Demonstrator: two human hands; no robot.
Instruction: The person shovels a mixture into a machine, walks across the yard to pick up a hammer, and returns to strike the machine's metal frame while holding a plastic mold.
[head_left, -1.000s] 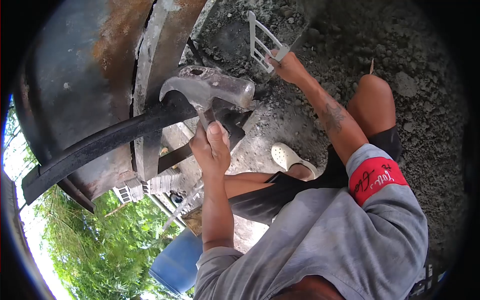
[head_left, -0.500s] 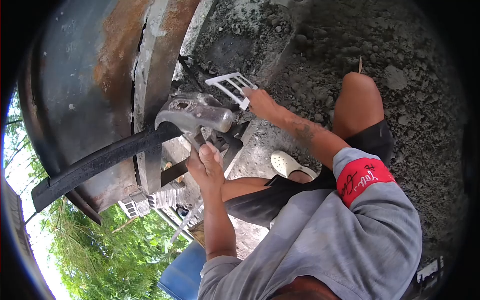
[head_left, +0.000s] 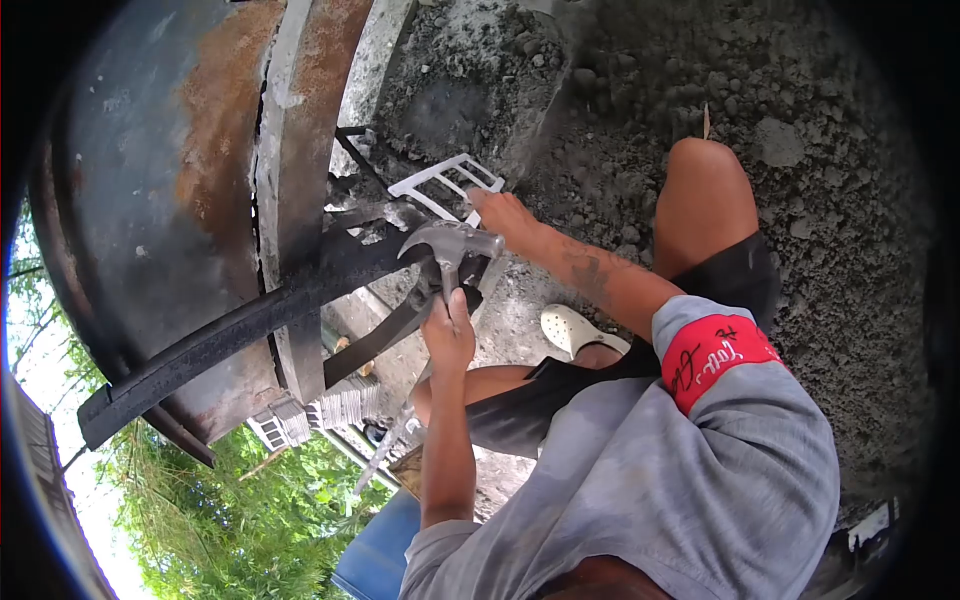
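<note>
My left hand (head_left: 449, 337) grips a claw hammer (head_left: 452, 244) by its handle, thumb along the shaft, with the steel head uppermost. The hammer head overlaps the end of a long curved black metal strip (head_left: 240, 316) in this view. My right hand (head_left: 508, 221) is closed on the near edge of a white slotted frame (head_left: 450, 184) with several crossbars. That frame is tilted, just beyond the hammer head. Dark metal pieces lie below the hammer, partly hidden by it and my left hand.
A large rusty metal drum (head_left: 160, 180) stands on the left. Grey rubble ground (head_left: 820, 240) spreads to the right. Stacked grey slotted pieces (head_left: 345, 402) sit below the drum. A blue container (head_left: 375, 550) is at the bottom. My foot wears a cream clog (head_left: 567, 330).
The hammer and my left hand have moved right and away from the camera, the head now looking smaller. My right hand and the white frame have shifted slightly left. Both grips stay closed.
</note>
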